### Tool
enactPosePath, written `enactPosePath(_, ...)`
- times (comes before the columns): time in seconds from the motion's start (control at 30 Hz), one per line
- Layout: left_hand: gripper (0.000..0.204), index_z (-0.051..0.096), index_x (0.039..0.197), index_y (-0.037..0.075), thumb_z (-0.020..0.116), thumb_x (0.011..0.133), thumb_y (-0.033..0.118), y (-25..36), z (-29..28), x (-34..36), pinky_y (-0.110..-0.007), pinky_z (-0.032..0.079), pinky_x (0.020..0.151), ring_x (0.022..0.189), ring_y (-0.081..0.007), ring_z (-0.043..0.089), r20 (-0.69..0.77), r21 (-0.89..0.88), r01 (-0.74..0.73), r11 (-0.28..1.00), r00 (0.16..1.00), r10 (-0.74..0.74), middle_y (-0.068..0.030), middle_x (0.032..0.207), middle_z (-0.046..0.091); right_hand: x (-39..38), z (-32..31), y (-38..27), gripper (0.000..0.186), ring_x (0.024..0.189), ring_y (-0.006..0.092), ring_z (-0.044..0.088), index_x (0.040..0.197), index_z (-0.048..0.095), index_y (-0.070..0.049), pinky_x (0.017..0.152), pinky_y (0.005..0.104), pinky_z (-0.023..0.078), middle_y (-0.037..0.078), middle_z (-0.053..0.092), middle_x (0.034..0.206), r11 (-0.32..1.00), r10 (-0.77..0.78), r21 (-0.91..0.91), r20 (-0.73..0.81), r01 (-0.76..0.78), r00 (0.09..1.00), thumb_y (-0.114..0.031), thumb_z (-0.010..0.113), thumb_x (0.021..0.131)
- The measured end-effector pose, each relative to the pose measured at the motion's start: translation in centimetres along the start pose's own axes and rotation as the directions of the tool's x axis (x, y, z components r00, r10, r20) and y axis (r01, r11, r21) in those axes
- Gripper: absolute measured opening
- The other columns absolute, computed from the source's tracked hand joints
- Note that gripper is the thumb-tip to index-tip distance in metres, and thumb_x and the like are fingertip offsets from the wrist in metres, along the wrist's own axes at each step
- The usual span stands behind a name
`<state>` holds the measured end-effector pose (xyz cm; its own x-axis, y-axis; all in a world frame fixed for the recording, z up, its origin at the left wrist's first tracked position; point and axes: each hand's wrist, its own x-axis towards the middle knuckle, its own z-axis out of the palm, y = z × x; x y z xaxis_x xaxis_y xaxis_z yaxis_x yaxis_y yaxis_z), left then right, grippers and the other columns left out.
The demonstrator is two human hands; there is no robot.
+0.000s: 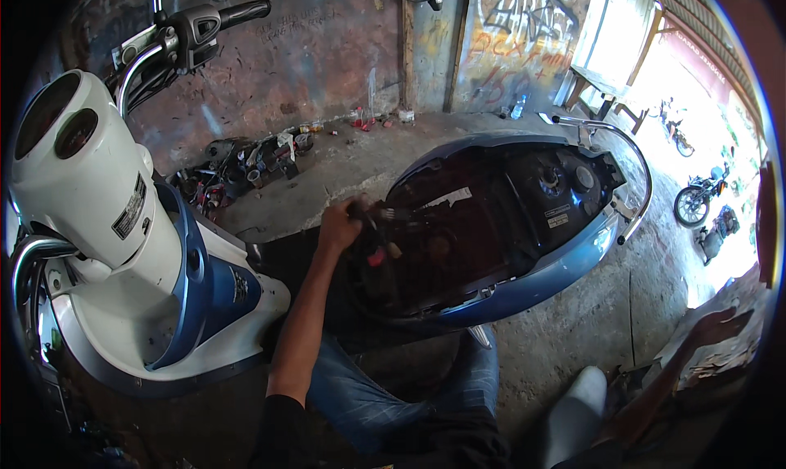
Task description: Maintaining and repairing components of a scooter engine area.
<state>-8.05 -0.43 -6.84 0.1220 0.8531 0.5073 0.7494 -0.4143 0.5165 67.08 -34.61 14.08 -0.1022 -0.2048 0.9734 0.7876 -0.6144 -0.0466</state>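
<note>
Going gently should help your left hand (337, 226) at the open scooter (524, 295); its grip is unclear, your right hand unseen.

the left hand (337, 225) curls in shadow — whether it grips anything is unclear. the scooter (110, 190) runs off past the dark left rim — clutter (237, 172) along the wall (327, 76) is too small to tell apart.
</note>
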Motion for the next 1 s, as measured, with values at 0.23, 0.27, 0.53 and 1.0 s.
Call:
enactPosePath(0.23,0.024,0.067,0.1,0.003,0.055,0.092,0.021,-8.6,3.0,-0.2,-0.037,0.049,0.064,0.068,-0.0232,0.065,-0.071,-0.426,0.408,0.807,0.875,-0.48,-0.0141,0.073,0.066,3.0,4.1,-0.8,0.073,0.128,0.0453,0.049,0.148,0.035,0.005,0.107,0.0482,0.041,0.031,0.046,0.142,0.995,0.049,0.08,0.029,-0.051,0.998,-0.051,0.043,0.102)
enactPosePath(0.27,0.025,0.066,0.102,0.002,0.059,0.091,0.023,-8.7,3.1,-0.1,-0.036,0.05,0.063,0.07,-0.0223,0.069,-0.206,-0.242,0.152,0.958,0.957,-0.204,-0.0117,0.074,0.069,2.2,4.5,-1.0,0.064,0.13,0.0393,0.05,0.146,0.041,0.004,0.107,0.0458,0.042,0.028,0.047,0.143,0.992,0.093,0.082,0.071,-0.098,0.993,-0.045,0.042,0.104)
enactPosePath(0.53,0.035,0.062,0.113,0.003,0.054,0.08,-0.007,3.3,-1.5,1.0,-0.036,0.053,0.082,0.099,-0.0255,0.067,-0.15,-0.437,-0.027,0.899,0.988,-0.044,-0.0152,0.105,0.067,-7.0,0.7,-8.3,0.031,0.08,0.0144,0.07,0.121,0.068,-0.001,0.072,0.0288,0.054,0.009,0.074,0.089,0.77,-0.322,0.184,0.939,-0.611,-0.123,-0.011,0.058,0.093)
enactPosePath(1.0,0.046,0.059,0.113,0.003,0.077,0.072,0.016,7.3,-3.7,-4.6,-0.043,0.051,0.092,0.111,-0.0352,0.058,0.26,-0.135,-0.146,0.98,0.949,0.177,-0.0154,0.118,0.051,-4.0,-4.5,-42.4,0.025,0.101,0.0348,0.065,0.112,0.07,-0.006,0.09,0.042,0.053,0.016,0.069,0.105,0.178,-0.952,0.859,0.274,-0.481,0.138,-0.015,0.062,0.091)
